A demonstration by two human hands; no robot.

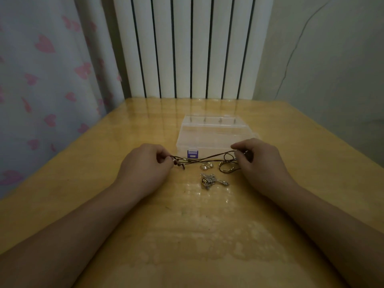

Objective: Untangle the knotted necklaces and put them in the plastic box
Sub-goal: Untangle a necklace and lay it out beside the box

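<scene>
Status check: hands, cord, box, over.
Left hand and right hand both pinch the dark cord, stretched between them. Plastic box shut. Rings and pendants lie beneath.

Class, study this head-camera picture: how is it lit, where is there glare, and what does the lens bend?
Head view: dim, flat light with a yellowish cast; soft glare on the table in front of the radiator; wide-angle lens splays the forearms and bows the edges; the cord between left hand and right hand looks thin, the charms slightly soft.
</scene>
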